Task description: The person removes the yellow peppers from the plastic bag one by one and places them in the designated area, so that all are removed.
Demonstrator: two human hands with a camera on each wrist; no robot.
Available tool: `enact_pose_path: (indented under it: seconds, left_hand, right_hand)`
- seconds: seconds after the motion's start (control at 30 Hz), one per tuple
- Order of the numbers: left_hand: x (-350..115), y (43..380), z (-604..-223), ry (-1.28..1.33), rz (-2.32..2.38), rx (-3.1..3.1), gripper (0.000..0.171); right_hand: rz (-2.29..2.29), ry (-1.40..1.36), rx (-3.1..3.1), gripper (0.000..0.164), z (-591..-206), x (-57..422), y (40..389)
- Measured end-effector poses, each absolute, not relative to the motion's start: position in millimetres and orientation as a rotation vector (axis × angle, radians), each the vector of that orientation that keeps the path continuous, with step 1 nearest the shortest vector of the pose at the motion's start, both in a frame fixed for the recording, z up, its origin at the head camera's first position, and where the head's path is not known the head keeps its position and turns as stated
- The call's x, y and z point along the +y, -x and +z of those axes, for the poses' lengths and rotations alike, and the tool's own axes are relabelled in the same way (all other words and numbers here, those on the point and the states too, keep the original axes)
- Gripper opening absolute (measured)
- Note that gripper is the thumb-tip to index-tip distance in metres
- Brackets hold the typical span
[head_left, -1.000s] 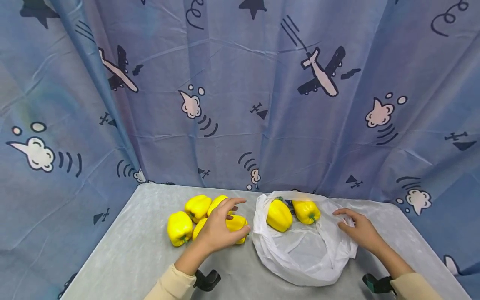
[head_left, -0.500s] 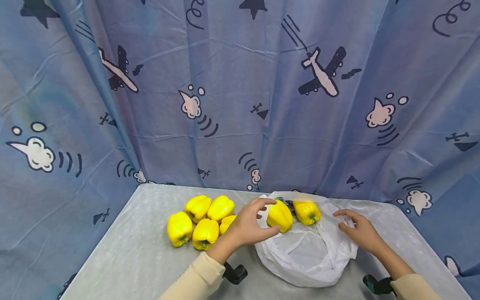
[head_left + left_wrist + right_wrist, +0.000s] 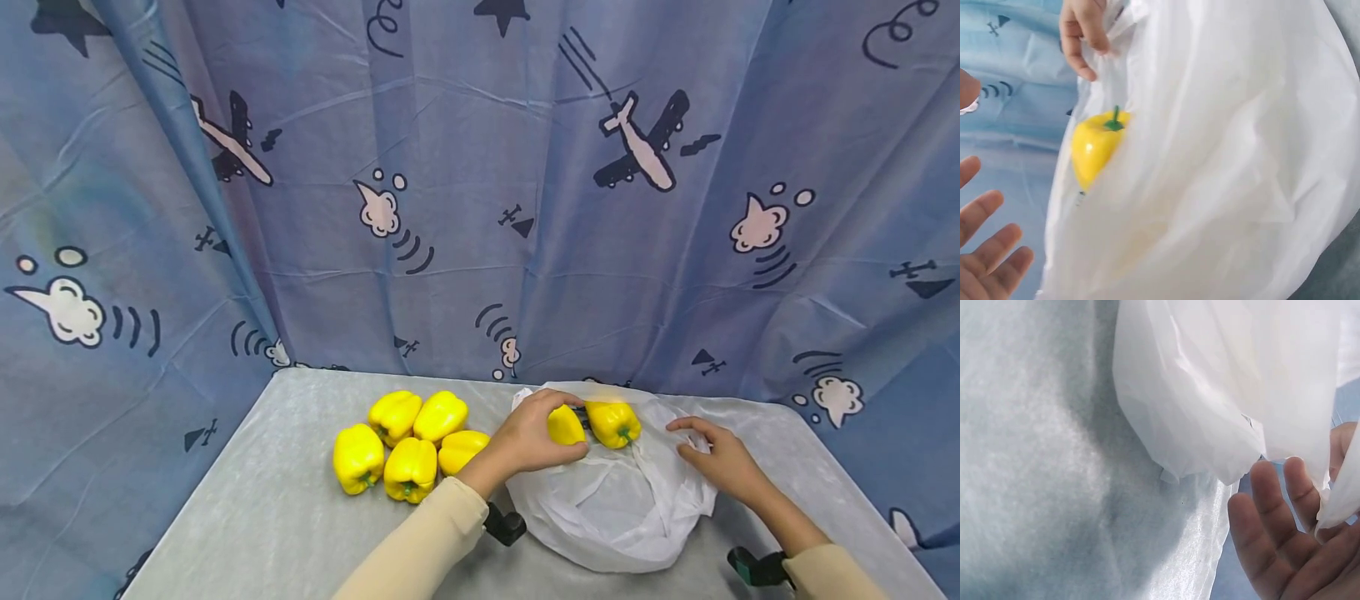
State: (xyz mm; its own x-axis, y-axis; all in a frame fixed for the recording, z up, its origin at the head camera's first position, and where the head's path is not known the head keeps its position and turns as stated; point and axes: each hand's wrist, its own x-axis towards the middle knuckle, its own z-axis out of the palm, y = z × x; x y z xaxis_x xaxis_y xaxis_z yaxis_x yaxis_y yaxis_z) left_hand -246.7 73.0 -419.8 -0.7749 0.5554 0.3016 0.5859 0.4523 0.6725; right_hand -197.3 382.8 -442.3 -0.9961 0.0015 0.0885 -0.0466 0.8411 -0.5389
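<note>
A white plastic bag (image 3: 600,533) lies with its mouth facing up, and two yellow bell peppers show inside it. My left hand (image 3: 528,433) is at the bag's left rim, beside the nearer pepper (image 3: 566,427) and partly covering it. In the left wrist view the fingers (image 3: 988,215) are spread, with no pepper between them. The other pepper (image 3: 613,423) sits farther right in the bag. My right hand (image 3: 720,458) holds the bag's right edge; the right wrist view shows the plastic (image 3: 1338,506) between thumb and fingers.
Several more yellow bell peppers (image 3: 410,467) stand grouped on the grey-white tabletop (image 3: 255,508), left of the bag. A blue patterned curtain (image 3: 450,208) hangs behind the table and at both sides. Black wrist devices (image 3: 506,525) sit under both wrists.
My left hand has moved right, from over the pepper group to the bag's left rim, uncovering the peppers on the table. My right hand has stayed at the bag's edge.
</note>
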Motion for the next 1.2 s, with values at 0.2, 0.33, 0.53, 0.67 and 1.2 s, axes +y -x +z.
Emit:
enact_pose_path:
  seconds: [0.2, 0.33, 0.53, 0.67, 1.2]
  left_hand:
    - [81.2, 256.3, -427.7, 1.021, -1.183, -2.668, 0.049]
    - [85.3, 260.6, -430.5, 1.004, -1.139, -2.692, 0.051]
    - [89.1, 266.0, -433.1, 0.99, -1.021, -2.722, 0.054]
    - [90.1, 269.8, -435.6, 0.976, -0.903, -2.743, 0.056]
    - [89.2, 279.6, -457.2, 0.888, -0.865, -2.793, 0.063]
  right_hand:
    - [0.858, -0.036, -2.937, 0.03, -440.3, 381.9, 197.1]
    - [0.863, -0.041, -2.935, 0.03, -440.9, 383.1, 197.3]
    - [0.887, -0.036, -2.936, 0.031, -442.8, 384.7, 196.6]
    - [0.895, -0.042, -2.932, 0.03, -441.8, 384.7, 195.7]
    - [0.939, -0.034, -2.935, 0.03, -443.9, 385.7, 194.8]
